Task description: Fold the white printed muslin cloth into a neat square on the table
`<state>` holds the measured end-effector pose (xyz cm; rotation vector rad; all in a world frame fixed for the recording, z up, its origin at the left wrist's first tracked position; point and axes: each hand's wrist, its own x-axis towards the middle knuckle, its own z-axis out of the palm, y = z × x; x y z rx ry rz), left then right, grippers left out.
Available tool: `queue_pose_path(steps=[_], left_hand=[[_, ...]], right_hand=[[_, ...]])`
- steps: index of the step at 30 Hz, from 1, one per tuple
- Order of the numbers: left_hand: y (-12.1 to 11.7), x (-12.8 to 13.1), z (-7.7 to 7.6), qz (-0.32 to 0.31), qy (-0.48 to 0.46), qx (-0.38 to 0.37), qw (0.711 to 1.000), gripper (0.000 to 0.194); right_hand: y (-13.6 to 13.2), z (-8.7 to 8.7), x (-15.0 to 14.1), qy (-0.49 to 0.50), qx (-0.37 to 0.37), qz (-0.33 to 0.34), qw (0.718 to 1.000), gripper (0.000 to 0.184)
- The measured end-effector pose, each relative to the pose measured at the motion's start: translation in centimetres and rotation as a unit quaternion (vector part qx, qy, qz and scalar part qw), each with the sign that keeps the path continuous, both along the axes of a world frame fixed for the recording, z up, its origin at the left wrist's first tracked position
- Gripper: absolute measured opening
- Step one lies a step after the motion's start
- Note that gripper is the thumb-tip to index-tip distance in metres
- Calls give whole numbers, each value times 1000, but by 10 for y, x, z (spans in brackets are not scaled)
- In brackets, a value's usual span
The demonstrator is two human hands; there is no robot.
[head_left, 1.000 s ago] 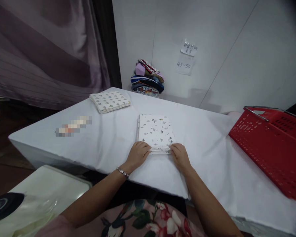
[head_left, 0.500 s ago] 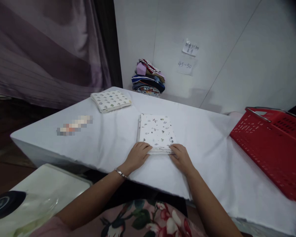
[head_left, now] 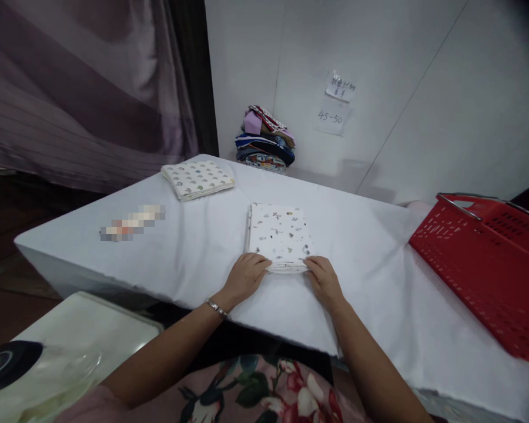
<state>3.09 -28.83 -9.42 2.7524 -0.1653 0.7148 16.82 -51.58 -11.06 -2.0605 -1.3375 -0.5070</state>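
Observation:
A folded white cloth (head_left: 280, 232) with small printed motifs lies flat on the white-covered table (head_left: 361, 252) in front of me. My left hand (head_left: 247, 275) grips its near left corner, fingers on top and thumb out of sight. At the near right corner my right hand (head_left: 323, 281) pinches the folded layers in the same way. Between the two hands the stacked edges of the folds show. Farther back on the left rests a second folded cloth (head_left: 198, 180), cream with rows of small prints, touched by neither hand.
A red perforated basket (head_left: 480, 270) with metal handles stands on the right. A pixelated item (head_left: 132, 223) lies on the left. Behind the table, a pile of folded fabrics (head_left: 265, 141) is against the wall. A pale surface (head_left: 92, 335) with a dark round object sits at lower left.
Very little differs. The near edge of the folded cloth looks slightly more compressed and even between my hands, which stay at the same corners.

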Motion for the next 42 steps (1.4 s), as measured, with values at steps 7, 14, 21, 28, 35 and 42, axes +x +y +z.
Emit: queue_pose_path(steps=[7, 14, 21, 28, 35, 42], left_hand=[[-1, 3, 5, 17, -31, 35, 999, 24], [-4, 2, -1, 12, 6, 72, 997, 23], [-4, -7, 1, 14, 29, 51, 998, 29], [1, -19, -3, 44, 45, 25, 998, 41], [10, -20, -9, 26, 58, 23, 998, 40], [29, -34, -14, 0, 42, -20, 999, 46]], right_hand=[[3, -3, 0, -42, 3, -32, 999, 30], [3, -7, 1, -31, -36, -23, 999, 26], [1, -10, 2, -41, -40, -14, 998, 27], [-1, -26, 6, -73, -55, -28, 995, 36], [-3, -31, 9, -64, -54, 0, 996, 44], [-6, -35, -16, -62, -60, 13, 996, 56]])
